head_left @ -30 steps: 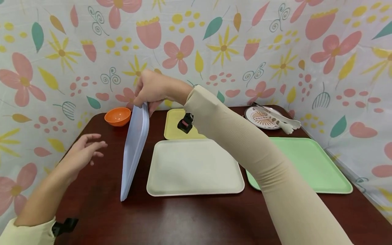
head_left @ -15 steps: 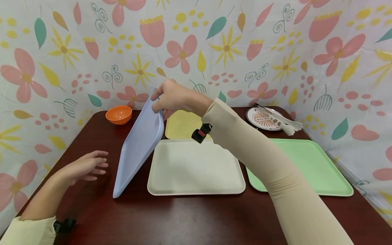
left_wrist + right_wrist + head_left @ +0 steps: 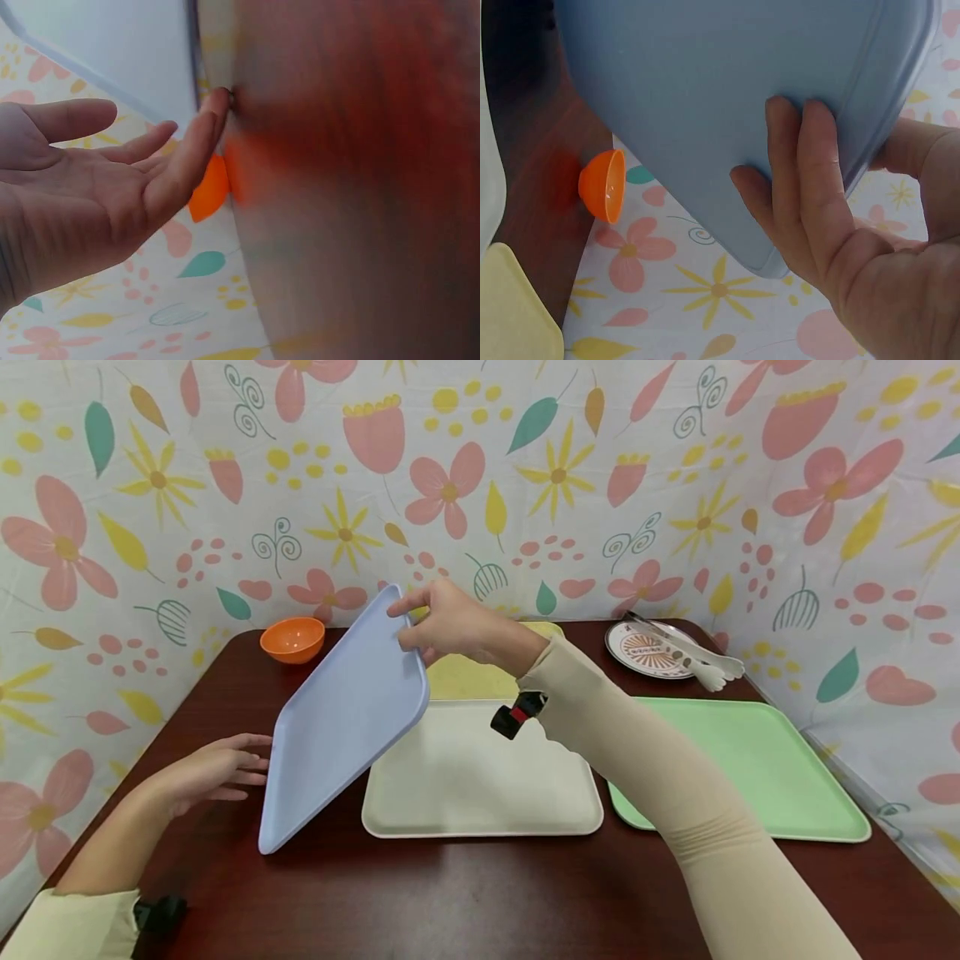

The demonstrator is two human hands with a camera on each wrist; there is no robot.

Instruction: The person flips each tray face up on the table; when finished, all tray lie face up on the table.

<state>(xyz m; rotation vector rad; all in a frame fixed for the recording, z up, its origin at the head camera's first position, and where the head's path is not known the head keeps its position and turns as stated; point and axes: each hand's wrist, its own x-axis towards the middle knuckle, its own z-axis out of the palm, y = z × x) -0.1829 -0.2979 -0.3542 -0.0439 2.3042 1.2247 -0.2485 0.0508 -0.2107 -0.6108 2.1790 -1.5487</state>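
A blue tray (image 3: 345, 718) leans at a slant on the left of the table, its right side raised and its lower left edge near the tabletop. My right hand (image 3: 457, 622) grips its upper right edge; in the right wrist view the fingers (image 3: 787, 165) lie flat along the tray's underside with the thumb round the other face. Beside the tray's left edge is my left hand (image 3: 213, 772), its fingers loosely extended and fingertips right at that edge. The left wrist view has the left hand (image 3: 112, 172) palm up, holding nothing, the tray above it.
A cream tray (image 3: 487, 785) lies in the middle, a yellow tray (image 3: 468, 677) behind it, a green tray (image 3: 750, 768) to the right. An orange bowl (image 3: 292, 641) stands at the back left. A plate (image 3: 626, 647) with tongs (image 3: 701, 660) on it sits at the back right.
The blue tray has tipped from nearly upright to a lower slant, its inner face turning upward. My right hand moved right and down with it; the left hand lowered toward the tray's left edge.
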